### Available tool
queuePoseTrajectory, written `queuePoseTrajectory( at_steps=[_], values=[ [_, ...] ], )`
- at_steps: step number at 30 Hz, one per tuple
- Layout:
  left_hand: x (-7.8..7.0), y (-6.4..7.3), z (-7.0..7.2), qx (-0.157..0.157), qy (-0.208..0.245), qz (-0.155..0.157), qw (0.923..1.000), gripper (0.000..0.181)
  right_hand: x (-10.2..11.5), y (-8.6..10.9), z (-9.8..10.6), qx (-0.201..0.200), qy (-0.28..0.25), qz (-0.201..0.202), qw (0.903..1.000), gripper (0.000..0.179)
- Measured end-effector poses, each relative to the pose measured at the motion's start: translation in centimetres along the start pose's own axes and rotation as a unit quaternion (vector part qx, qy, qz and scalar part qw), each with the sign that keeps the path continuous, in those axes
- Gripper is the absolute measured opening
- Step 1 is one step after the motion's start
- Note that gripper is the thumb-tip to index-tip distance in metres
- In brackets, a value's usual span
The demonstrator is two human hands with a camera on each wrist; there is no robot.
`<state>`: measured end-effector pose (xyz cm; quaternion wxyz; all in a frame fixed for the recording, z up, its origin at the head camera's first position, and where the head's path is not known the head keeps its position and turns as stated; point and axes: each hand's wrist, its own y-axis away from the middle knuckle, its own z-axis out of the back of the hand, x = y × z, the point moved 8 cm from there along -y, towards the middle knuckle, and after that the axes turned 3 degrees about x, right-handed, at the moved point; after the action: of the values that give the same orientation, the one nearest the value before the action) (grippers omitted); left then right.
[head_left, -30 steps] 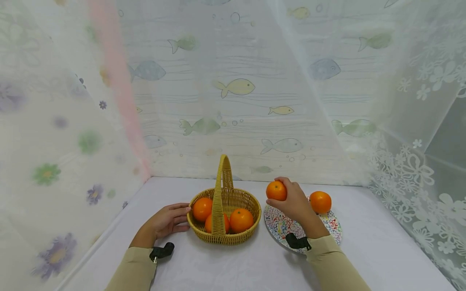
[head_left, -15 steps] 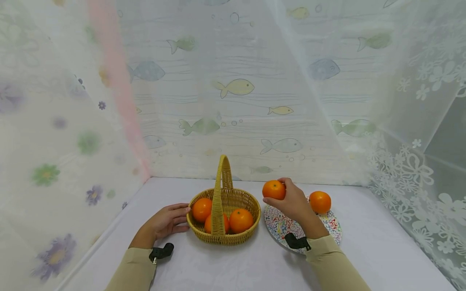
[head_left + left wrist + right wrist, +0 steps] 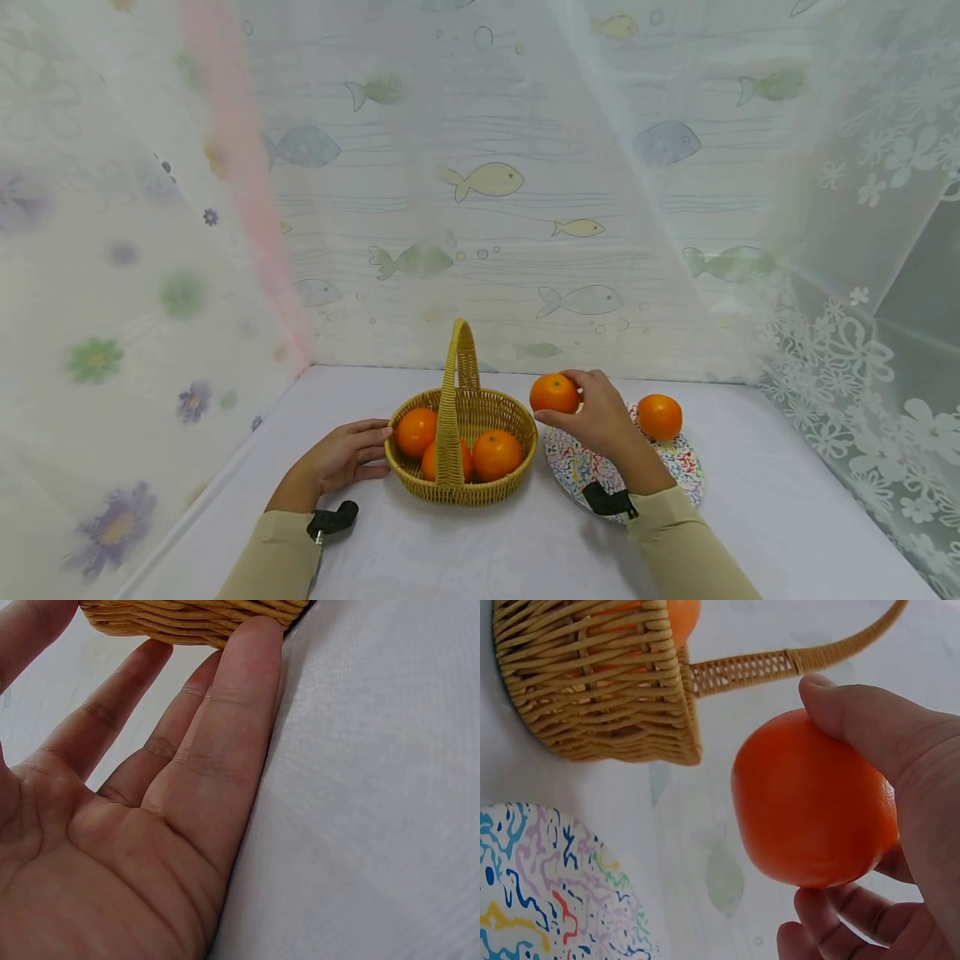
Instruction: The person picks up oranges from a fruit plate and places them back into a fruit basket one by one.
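Note:
In the head view my right hand [image 3: 603, 418] grips an orange [image 3: 553, 393] between thumb and fingers, raised between the wicker basket [image 3: 480, 495] and the patterned plate [image 3: 573, 462]. The right wrist view shows the held orange [image 3: 810, 799] close up, its lower side met by the fingertips. My left hand [image 3: 347, 454] has its fingers extended against the basket's left side; in the left wrist view those fingers [image 3: 244, 697] reach the woven wall [image 3: 165, 622]. Inside the basket lie three oranges [image 3: 497, 455], one partly hidden by the upright handle [image 3: 448, 417].
Another orange [image 3: 660, 417] sits on the plate's far right part. A white cloth [image 3: 465, 554] covers the table. Sheer curtains with fish and flower prints [image 3: 487, 179] hang behind and on both sides. A black wrist camera [image 3: 333, 518] is strapped to each wrist.
My right hand has moved a little left with the orange, from over the plate toward the basket's right rim. The left hand and the basket have stayed in place.

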<state>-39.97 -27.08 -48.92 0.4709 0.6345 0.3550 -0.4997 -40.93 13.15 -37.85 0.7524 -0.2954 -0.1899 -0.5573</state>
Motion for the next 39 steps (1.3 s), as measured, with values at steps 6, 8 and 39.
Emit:
queuePoseTrajectory(
  at_steps=[6, 8, 39],
  values=[
    [0.0, 0.0, 0.1, 0.003, 0.003, 0.001, 1.0, 0.067, 0.8, 0.2, -0.2, 0.0, -0.016, 0.01, 0.9998, 0.084],
    [0.0, 0.1, 0.2, 0.005, 0.002, 0.001, 1.0, 0.068, 0.9, 0.3, -0.5, 0.002, -0.024, 0.013, 0.9996, 0.082],
    [-0.2, 0.6, 0.0, 0.006, -0.003, -0.007, 1.0, 0.068, 6.7, -3.6, -3.2, 0.081, 0.007, 0.071, 0.9941, 0.074]
  ],
)
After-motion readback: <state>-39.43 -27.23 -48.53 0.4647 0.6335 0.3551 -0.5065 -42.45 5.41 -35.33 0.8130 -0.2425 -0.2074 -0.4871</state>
